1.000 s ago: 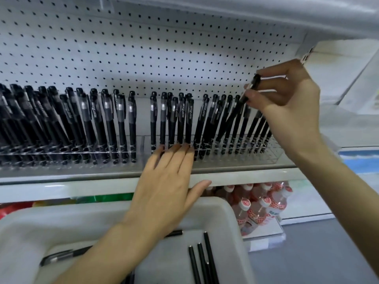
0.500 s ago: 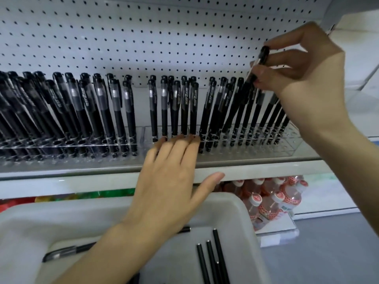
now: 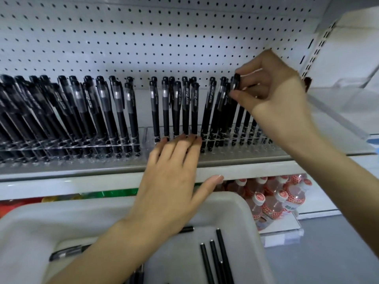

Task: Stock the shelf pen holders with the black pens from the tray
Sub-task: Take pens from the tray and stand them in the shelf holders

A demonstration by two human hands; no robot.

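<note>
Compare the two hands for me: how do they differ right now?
The left hand lies flat, fingers straight, fingertips against the clear pen holder; the right hand is curled, pinching a black pen by its top. The left hand sits lower, over the tray; the right hand is higher, toward the row's right end. Both are bare.

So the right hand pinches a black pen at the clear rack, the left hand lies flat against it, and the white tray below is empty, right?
Not empty: the head view shows several loose pens lying in the white tray. The rest holds: right hand pinching a black pen at the clear rack, left hand flat against it.
</note>
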